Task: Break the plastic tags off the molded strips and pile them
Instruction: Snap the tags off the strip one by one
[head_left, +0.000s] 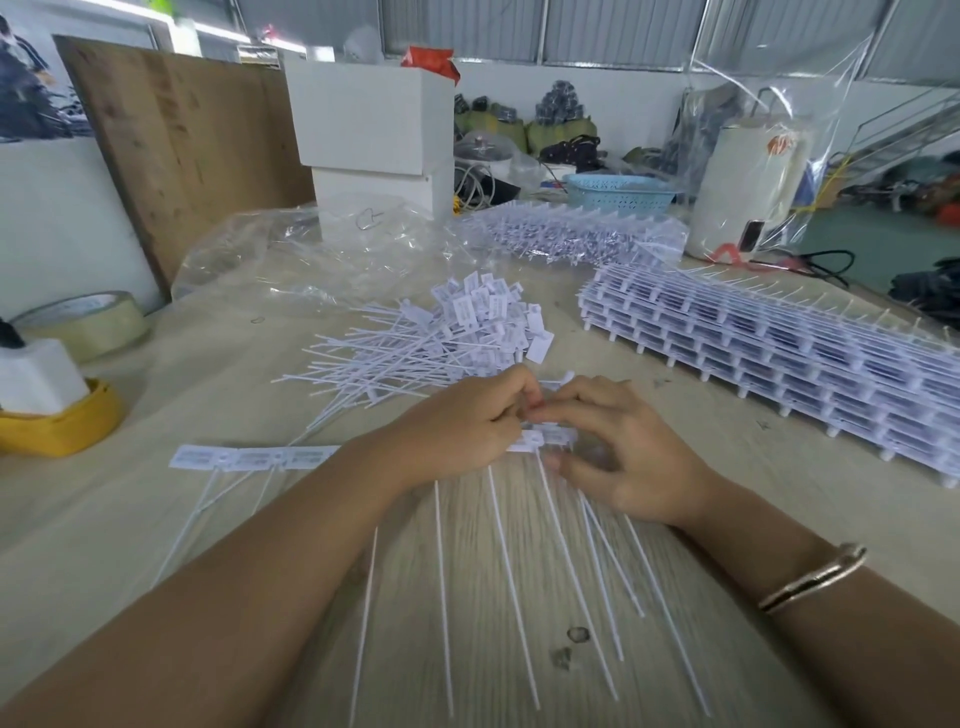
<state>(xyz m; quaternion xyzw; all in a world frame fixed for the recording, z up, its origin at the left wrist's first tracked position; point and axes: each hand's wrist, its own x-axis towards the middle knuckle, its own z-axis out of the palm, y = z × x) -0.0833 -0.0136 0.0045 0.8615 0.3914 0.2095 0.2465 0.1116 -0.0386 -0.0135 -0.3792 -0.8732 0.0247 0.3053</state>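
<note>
- Long white tails (511, 582) lie closest to me, fanned out on the table (218, 374) and pointing back at me. They look thin, light and bendy, so I think pulling on them would only make them flop.
- Next come my two hands, close together on the molded strip (543, 441). My left hand (457, 431) has its fingers curled down on the strip's row of tag heads. My right hand (613, 452) pinches one tag head with its fingertips, thumb tucked under.
- I think the flat heads are the stiff part, so that is where to hold. A quick bend at the thin join should snap one off. I would not squeeze hard, since the plastic looks smooth and may slip.
- Left of my hands lies another piece of strip (249, 458), three heads in a row, not held by anything.
- Just past my hands sits the pile of loose tags (447, 338), heads bunched to the right, tails to the left. It is near, so each new tag is an easy drop.
- Farther right, stacked strips (779, 353) wait, many layers high.
- Beyond that, more strips sit in a clear bag (571, 234).
</note>
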